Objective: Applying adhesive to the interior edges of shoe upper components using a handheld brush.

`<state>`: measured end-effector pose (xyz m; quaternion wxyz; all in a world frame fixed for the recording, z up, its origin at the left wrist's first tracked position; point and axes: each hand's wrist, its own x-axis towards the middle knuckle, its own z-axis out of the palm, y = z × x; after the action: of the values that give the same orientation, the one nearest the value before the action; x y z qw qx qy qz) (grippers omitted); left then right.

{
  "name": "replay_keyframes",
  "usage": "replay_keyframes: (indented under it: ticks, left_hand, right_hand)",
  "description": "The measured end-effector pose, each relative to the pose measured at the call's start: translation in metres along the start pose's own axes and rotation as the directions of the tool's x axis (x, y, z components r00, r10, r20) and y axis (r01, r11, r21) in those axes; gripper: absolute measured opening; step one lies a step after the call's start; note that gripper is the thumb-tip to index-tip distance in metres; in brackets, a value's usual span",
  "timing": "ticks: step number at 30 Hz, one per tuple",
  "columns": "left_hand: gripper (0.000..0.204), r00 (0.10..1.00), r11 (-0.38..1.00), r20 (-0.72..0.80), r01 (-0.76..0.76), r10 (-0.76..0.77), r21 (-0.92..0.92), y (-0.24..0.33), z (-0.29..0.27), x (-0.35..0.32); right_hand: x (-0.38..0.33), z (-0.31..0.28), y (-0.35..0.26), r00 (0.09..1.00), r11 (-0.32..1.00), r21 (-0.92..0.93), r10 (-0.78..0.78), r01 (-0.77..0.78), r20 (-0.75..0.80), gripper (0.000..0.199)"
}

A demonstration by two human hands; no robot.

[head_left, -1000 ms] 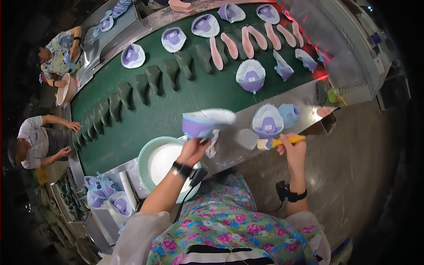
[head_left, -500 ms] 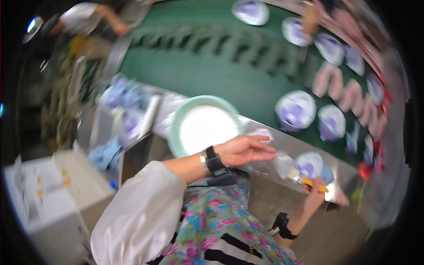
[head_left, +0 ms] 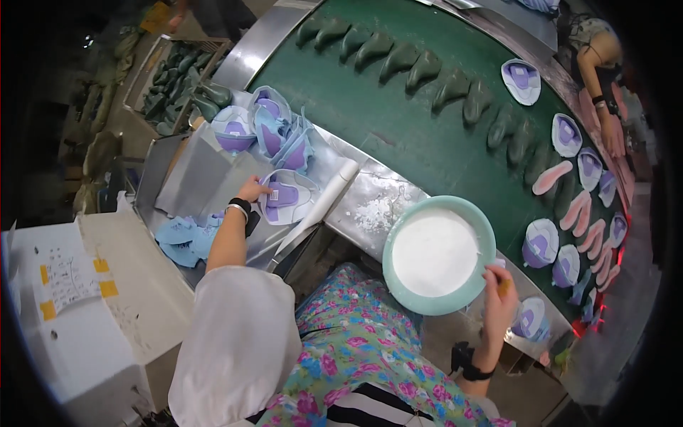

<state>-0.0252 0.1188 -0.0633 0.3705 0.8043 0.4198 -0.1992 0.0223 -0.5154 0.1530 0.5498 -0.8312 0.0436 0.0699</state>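
Reaching out to the person's left, the left hand [head_left: 254,190] has its fingers on the edge of a white and purple shoe upper [head_left: 288,201]; whether they pinch it, I cannot tell. Well apart from it, the right hand [head_left: 500,295] is closed around a yellow handle [head_left: 504,287], most of which the fingers hide.

Between the hands sits a wide pale green basin [head_left: 484,231] of white liquid, its rim just beside the right fingers. A white roll [head_left: 334,183] lies between the left hand and the basin, along the far side of the upper, and so stands in the way. White smears [head_left: 380,212] mark the metal ledge [head_left: 363,178] between roll and basin.

Just beyond the left hand lean more uppers in a heap [head_left: 282,139]; nearer the body, beside the left wrist, are crumpled blue pieces [head_left: 183,238]. A large white box [head_left: 71,341] stands left of that forearm, and a crate [head_left: 211,48] of dark green forms is farther out past the hand.

Ahead of both hands runs a green belt [head_left: 363,128] with a row of dark forms [head_left: 425,70]. Beyond the right hand are pink insoles [head_left: 552,177], and farther off a co-worker's arm [head_left: 594,82] reaches down. Another upper [head_left: 528,317] rests near the right hand, on its outer side.
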Motion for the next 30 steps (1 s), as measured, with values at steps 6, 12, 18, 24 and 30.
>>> replay_keyframes:
  ticks: [6,12,18,24,30]
  left_hand:
    - [0.055,0.932,0.928,-0.288,-0.292,0.220,-0.234,0.103,-0.007,-0.114]
    - [0.042,0.874,0.405,0.194,-0.004,0.446,-0.914,0.196,0.022,-0.255]
    - [0.069,0.615,0.601,0.318,-0.328,0.721,-0.729,0.148,0.029,-0.244]
    - [0.070,0.452,0.341,0.091,-0.511,0.887,-0.789,0.219,0.059,-0.309]
    - [0.039,0.377,0.760,0.665,-0.226,0.645,-0.609,0.154,0.082,-0.321]
  right_hand:
    - [0.003,0.132,-0.091,0.906,0.945,-0.095,-0.265,0.312,0.331,0.039]
    - [-0.018,0.193,-0.125,0.753,0.714,-0.291,-0.492,0.636,0.437,0.043]
    - [-0.041,0.138,-0.139,0.848,0.885,-0.108,-0.389,0.452,0.361,0.037]
    - [-0.061,0.103,-0.117,0.838,0.980,0.151,-0.189,0.128,0.513,0.028]
    - [-0.029,0.028,0.016,0.975,0.975,-0.069,0.206,-0.212,-0.082,0.031]
